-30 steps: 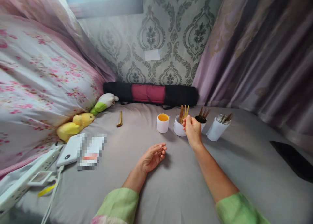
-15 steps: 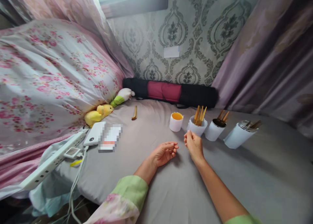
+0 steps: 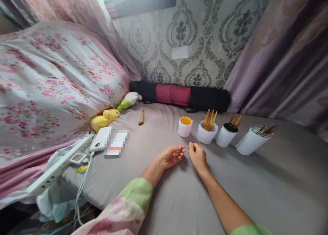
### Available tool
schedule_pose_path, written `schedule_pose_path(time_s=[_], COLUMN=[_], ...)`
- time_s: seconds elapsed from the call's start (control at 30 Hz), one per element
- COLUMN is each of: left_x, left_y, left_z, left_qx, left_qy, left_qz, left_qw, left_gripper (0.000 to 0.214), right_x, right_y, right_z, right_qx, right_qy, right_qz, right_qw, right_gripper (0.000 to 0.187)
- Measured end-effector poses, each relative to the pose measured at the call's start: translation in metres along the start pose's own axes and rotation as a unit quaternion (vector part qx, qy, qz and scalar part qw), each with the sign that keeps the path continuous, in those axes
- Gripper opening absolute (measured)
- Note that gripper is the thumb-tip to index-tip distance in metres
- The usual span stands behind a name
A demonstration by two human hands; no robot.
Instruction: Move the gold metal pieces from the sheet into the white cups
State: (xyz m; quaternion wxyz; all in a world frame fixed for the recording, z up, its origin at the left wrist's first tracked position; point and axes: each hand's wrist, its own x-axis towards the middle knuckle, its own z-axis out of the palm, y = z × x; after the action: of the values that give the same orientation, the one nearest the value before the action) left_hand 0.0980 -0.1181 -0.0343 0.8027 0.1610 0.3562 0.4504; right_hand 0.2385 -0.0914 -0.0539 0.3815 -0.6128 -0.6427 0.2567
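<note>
My left hand (image 3: pixel 171 156) rests low over the grey bedsheet, palm turned inward. Its fingers are loosely curled and apart, and nothing shows in them. Just to the right, fingertips almost meeting the left ones, is my right hand (image 3: pixel 198 157). Its fingers are curled closed, and what they hold, if anything, is hidden. Beyond the hands stands a small white cup with an orange inside (image 3: pixel 185 129). Right of it is a wider white cup (image 3: pixel 205 136) with several yellow-brown sticks (image 3: pixel 210 120) upright in it.
Farther right stand a white-wrapped cup with a dark inside (image 3: pixel 223 138) and a white-wrapped jar (image 3: pixel 250 144), both holding sticks. A bent golden stick (image 3: pixel 141 118) lies left. Plush toys (image 3: pixel 105 119), a white device (image 3: pixel 100 140), a power strip (image 3: pixel 60 167) and a black-and-red bag (image 3: pixel 173 95) surround the sheet.
My right hand has drawn back from the wider cup, moving left and slightly nearer, toward my left hand. My left hand has shifted slightly left and up.
</note>
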Motion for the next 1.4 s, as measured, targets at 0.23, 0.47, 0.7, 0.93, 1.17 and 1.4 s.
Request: schedule_pose_path(time_s=[0.23, 0.47, 0.7, 0.93, 1.17, 1.4], left_x=[0.010, 0.023, 0.016, 0.006, -0.004, 0.000], left_y=[0.036, 0.094, 0.146, 0.188, 0.216, 0.223], left_z=[-0.007, -0.039, -0.075, -0.104, -0.115, -0.117], left_qx=[0.133, 0.249, 0.423, 0.561, 0.666, 0.732], left_qy=[0.094, 0.205, 0.341, 0.429, 0.452, 0.422], left_qz=[0.042, 0.105, 0.145, 0.124, 0.104, 0.095], left_qw=[0.986, 0.941, 0.827, 0.697, 0.585, 0.526], left_gripper=[0.007, 0.004, 0.008, 0.008, 0.018, 0.017], right_x=[0.000, -0.001, -0.001, -0.002, -0.002, -0.001], right_y=[0.003, 0.005, 0.005, 0.006, 0.007, 0.008], right_z=[0.002, 0.002, 0.003, 0.003, 0.003, 0.003], right_qx=[0.007, -0.004, 0.000, -0.005, -0.001, 0.008], right_qy=[-0.005, -0.007, -0.012, -0.014, -0.015, -0.021], right_qz=[0.000, -0.007, -0.006, -0.009, -0.015, -0.012], right_qw=[1.000, 1.000, 1.000, 1.000, 1.000, 1.000], right_gripper=[0.040, 0.039, 0.039, 0.039, 0.041, 0.044])
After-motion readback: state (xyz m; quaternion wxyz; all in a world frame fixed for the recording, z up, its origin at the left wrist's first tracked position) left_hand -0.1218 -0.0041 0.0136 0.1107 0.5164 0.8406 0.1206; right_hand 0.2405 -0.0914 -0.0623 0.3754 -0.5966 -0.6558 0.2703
